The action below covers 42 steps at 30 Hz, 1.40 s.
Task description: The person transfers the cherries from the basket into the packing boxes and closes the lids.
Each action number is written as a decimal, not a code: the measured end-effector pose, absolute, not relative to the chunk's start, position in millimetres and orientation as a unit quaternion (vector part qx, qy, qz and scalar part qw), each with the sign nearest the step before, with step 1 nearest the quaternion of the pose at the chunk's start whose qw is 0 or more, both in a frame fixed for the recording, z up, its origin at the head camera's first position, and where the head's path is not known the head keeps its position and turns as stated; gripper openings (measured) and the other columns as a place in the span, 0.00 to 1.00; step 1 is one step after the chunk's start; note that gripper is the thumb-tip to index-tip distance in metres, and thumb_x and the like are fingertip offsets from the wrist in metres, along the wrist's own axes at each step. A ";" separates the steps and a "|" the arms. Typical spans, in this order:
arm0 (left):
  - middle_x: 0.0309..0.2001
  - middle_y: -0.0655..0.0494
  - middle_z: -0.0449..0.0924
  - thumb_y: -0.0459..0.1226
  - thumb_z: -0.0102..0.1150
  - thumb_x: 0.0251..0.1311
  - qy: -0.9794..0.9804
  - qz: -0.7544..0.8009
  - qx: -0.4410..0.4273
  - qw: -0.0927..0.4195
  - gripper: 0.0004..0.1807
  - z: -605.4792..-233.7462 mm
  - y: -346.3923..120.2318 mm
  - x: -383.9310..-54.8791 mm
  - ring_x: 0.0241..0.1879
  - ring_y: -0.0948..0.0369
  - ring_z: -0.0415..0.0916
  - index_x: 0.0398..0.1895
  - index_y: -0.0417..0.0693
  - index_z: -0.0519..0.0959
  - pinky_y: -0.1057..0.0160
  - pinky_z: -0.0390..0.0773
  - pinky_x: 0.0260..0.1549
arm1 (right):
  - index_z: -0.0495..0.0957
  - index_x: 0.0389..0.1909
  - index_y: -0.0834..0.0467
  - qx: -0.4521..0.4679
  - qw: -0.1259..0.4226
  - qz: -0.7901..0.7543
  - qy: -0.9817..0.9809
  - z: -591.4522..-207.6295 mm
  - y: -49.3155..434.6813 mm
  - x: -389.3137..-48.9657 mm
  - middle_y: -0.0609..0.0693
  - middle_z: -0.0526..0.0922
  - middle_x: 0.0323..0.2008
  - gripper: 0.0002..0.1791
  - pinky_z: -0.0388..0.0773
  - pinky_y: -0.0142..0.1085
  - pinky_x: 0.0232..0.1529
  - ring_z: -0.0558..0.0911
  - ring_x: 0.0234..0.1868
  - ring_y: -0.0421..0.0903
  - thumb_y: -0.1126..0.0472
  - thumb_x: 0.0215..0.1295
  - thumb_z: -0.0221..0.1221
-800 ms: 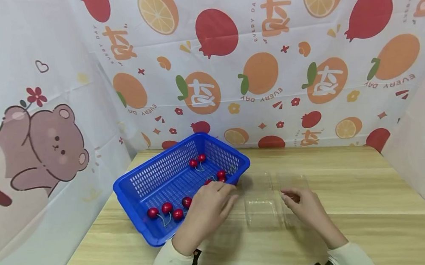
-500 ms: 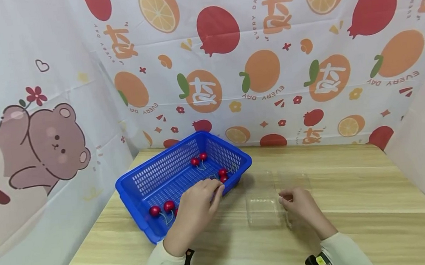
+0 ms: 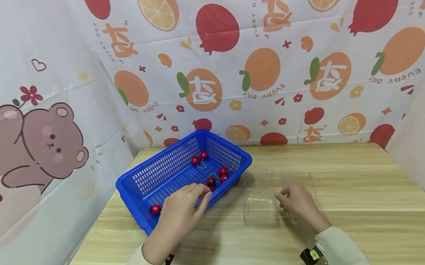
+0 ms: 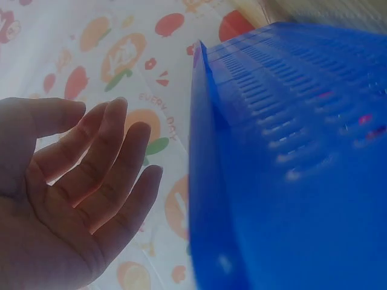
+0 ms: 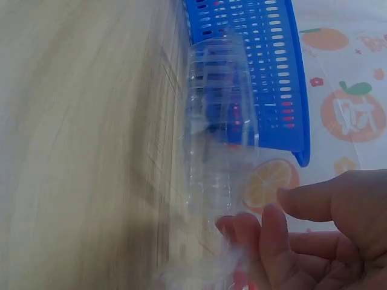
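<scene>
My left hand (image 3: 181, 208) hangs over the front rim of the blue plastic basket (image 3: 151, 172). Its fingers are loosely bent with nothing between them, and the left wrist view shows the bare palm beside the basket wall (image 4: 211, 181). Several red cherries (image 3: 195, 160) with thin stems lie in the basket; the hand hides part of its floor. My right hand (image 3: 300, 203) is over a clear plastic box (image 3: 297, 179), fingers relaxed, thumb apart. In the right wrist view its fingertips overlap the clear plastic (image 5: 221, 121), and a bit of red shows below them.
Another clear plastic box (image 3: 260, 209), its lid (image 3: 259, 178) folded back, stands between the basket and my right hand. All rests on a wooden table (image 3: 368, 194). A fruit-print cloth (image 3: 263, 102) hangs behind, with a bear-print cloth (image 3: 52, 139) on the left.
My left hand has moved left and toward me, from the basket's right corner to its front rim, uncovering cherries near that corner. My right hand has shifted slightly at the clear box.
</scene>
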State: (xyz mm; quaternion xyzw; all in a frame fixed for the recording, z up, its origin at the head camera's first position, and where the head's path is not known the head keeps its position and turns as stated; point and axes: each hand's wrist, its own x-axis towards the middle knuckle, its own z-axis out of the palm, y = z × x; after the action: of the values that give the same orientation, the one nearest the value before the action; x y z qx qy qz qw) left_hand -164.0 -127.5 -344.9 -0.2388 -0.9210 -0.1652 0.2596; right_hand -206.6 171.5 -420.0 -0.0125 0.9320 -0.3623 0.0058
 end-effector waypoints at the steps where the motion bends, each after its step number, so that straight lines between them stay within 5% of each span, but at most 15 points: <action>1: 0.27 0.62 0.82 0.38 0.67 0.56 -0.922 -0.167 -0.239 0.256 0.02 -344.2 -128.1 -163.5 0.25 0.66 0.77 0.29 0.54 0.83 0.68 0.77 0.24 | 0.84 0.33 0.66 -0.008 0.010 -0.362 0.932 -419.5 170.7 -207.0 0.50 0.82 0.19 0.13 0.75 0.36 0.28 0.78 0.20 0.42 0.58 0.64 0.60; 13: 0.27 0.62 0.81 0.39 0.63 0.60 -0.919 -0.164 -0.261 0.245 0.03 -333.1 -145.2 -170.9 0.24 0.68 0.74 0.30 0.52 0.83 0.71 0.74 0.21 | 0.83 0.28 0.67 0.006 0.038 -0.367 0.930 -425.4 165.3 -206.9 0.52 0.81 0.17 0.12 0.73 0.33 0.21 0.78 0.20 0.43 0.61 0.62 0.61; 26: 0.27 0.63 0.80 0.40 0.61 0.62 -0.928 -0.149 -0.291 0.181 0.04 -302.8 -154.7 -195.8 0.24 0.68 0.72 0.33 0.50 0.83 0.68 0.76 0.25 | 0.83 0.24 0.64 0.002 0.045 -0.380 0.924 -434.2 163.1 -208.2 0.49 0.80 0.14 0.11 0.71 0.31 0.17 0.79 0.16 0.43 0.63 0.63 0.60; 42: 0.43 0.52 0.81 0.38 0.61 0.62 -0.922 -0.143 -0.338 0.122 0.08 -278.4 -144.3 -266.5 0.46 0.54 0.79 0.42 0.46 0.83 0.54 0.79 0.47 | 0.72 0.09 0.58 0.007 0.058 -0.394 0.917 -435.4 165.6 -210.6 0.46 0.76 0.10 0.22 0.69 0.30 0.18 0.78 0.13 0.42 0.62 0.64 0.60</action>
State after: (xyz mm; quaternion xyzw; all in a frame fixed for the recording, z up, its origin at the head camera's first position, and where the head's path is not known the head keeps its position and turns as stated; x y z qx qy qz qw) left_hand -266.5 -144.3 -278.4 -0.3385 -0.9220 -0.1430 0.1224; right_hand -210.6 165.6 -435.4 0.0067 0.9172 -0.3940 0.0581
